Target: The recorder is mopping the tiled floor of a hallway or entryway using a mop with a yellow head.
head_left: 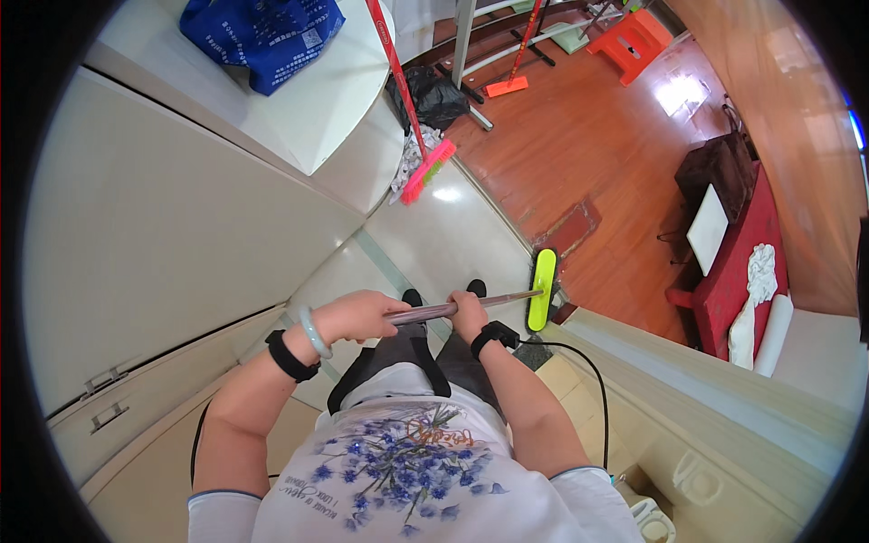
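A broom with a yellow-green head (pixel 542 290) and dark bristles rests by the edge between the pale tiles and the wood floor. Its brownish metal handle (pixel 501 299) runs back across my body. Around the upper end of the handle is my left hand (pixel 366 316), back of the hand facing up. Further down the handle, closer to the broom head, my right hand (pixel 468 314) is wrapped round it. The bristle tips are mostly hidden beneath the head.
A pink broom (pixel 429 171) with a red handle leans by the white counter (pixel 333 122). A black plastic bag (pixel 434 98) lies beyond it. An orange stool (pixel 631 44) and a red bench (pixel 736 271) stand on the wood floor (pixel 611 156). A cable trails from my right wrist.
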Demonstrator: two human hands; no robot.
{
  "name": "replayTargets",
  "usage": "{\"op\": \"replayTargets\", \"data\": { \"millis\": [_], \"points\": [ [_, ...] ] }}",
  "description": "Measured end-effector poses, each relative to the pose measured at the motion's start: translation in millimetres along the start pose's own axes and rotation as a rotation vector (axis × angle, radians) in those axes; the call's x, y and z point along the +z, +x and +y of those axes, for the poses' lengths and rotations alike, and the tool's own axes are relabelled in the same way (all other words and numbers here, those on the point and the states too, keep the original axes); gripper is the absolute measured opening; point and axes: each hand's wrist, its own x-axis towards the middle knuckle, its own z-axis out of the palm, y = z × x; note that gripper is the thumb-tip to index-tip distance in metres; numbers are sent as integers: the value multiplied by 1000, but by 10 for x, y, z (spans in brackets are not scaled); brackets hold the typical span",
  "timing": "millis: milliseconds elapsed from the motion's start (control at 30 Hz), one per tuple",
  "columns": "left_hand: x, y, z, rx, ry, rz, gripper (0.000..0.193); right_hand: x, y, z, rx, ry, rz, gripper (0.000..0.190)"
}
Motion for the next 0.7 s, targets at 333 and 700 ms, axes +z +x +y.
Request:
{"op": "replayTargets", "data": {
  "millis": [333, 700],
  "points": [
    [-114, -814, -367, 61, 112, 384, 38, 147, 346, -918, -205, -27, -197, 17],
    [-128, -1653, 214, -115, 110, 501, 45, -16, 427, -1664, -468, 99, -219, 12]
  ]
}}
